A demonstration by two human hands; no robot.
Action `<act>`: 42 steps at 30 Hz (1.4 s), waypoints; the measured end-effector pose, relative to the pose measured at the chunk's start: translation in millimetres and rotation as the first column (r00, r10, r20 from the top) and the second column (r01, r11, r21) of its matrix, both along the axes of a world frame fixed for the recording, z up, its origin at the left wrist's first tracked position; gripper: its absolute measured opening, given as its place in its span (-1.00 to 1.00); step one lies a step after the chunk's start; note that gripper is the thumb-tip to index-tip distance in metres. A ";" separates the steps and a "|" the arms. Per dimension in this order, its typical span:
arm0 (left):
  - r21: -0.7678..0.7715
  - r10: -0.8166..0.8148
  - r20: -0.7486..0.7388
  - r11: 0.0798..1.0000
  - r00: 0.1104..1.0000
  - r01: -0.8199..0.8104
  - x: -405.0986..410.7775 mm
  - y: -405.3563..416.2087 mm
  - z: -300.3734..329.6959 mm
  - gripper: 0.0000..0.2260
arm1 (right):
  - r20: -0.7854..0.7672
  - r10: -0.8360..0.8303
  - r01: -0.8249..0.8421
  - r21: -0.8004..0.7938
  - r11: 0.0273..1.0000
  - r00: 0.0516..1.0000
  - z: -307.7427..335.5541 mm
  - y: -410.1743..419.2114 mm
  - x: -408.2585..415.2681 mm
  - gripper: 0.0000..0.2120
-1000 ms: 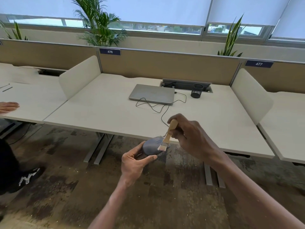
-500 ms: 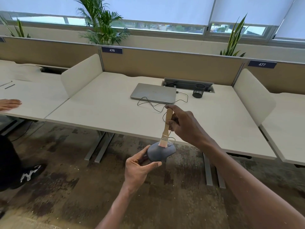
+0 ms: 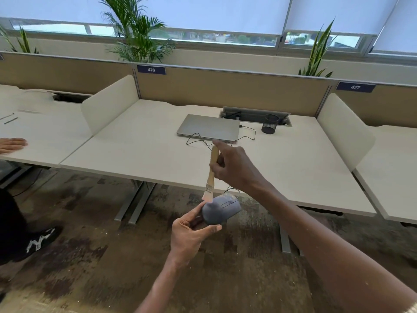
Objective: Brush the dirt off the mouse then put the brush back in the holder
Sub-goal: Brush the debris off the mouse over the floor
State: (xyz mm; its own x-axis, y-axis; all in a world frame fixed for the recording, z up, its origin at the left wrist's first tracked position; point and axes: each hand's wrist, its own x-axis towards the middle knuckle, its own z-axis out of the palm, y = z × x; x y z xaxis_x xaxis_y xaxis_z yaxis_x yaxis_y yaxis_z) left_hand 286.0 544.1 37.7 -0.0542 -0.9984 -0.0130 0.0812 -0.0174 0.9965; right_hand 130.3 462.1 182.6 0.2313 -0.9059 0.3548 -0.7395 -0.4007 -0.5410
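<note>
From my end: desk (image 3: 140, 152) first, holder (image 3: 270, 124) at back, no brush in it yet. Left hand (image 3: 189, 236) clamped on mouse (image 3: 222, 210) over floor. Right hand (image 3: 234, 168) gripping brush (image 3: 211, 177), bristles touching mouse. Brushing underway I'd say, return trip left.

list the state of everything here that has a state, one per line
mouse: held off the desk in the left hand, still wired
brush: gripped by the right hand, bristles down on the mouse
laptop: lid closed, cable plugged in at its right side
holder: upright on the desk, nothing visible inside
window blinds: lowered most of the way
</note>
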 end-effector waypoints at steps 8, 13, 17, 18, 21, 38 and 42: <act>-0.015 0.023 0.036 1.000 0.999 -0.023 3.6 5.8 0.1 -0.33 | -0.030 -0.096 0.101 0.281 0.954 0.995 -3.7 -17.5 -3.3 -0.66; -0.006 0.025 0.011 1.000 1.000 -0.025 5.2 6.4 -3.3 -0.26 | -0.083 -0.115 0.131 0.226 0.965 0.990 -5.2 -22.6 -12.7 -0.64; 0.003 0.028 -0.006 1.000 1.000 -0.028 6.1 5.0 -3.1 -0.26 | -0.036 -0.080 0.084 0.129 0.988 0.996 -1.8 -19.0 -19.3 -0.66; 0.009 0.031 -0.008 0.999 0.999 -0.031 6.3 3.8 -3.1 -0.26 | 0.000 -0.064 0.064 0.113 0.992 0.998 0.2 -17.0 -20.2 -0.62; 0.024 0.040 -0.026 0.999 0.999 -0.039 6.8 2.5 -1.1 -0.26 | 0.080 -0.010 0.001 0.118 0.993 0.997 6.1 -9.7 -22.2 -0.47; 0.061 0.048 -0.057 0.997 0.997 -0.044 10.0 8.4 -0.1 -0.29 | 0.195 0.047 -0.073 0.128 0.989 0.980 -3.6 15.0 -29.5 -0.53; 0.067 0.038 -0.074 0.997 0.997 -0.033 9.3 7.1 -0.4 -0.31 | 0.159 0.066 -0.086 0.121 0.989 0.985 -8.5 19.9 -27.3 -0.55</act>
State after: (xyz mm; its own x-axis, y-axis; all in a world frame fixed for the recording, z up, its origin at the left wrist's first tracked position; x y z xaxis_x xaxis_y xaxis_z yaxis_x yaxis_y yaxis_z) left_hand 295.3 551.1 37.3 -0.0216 -0.9969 -0.0756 0.1578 -0.0781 0.9844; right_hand 103.0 482.0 174.1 0.2525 -0.9278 0.2747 -0.6137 -0.3730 -0.6959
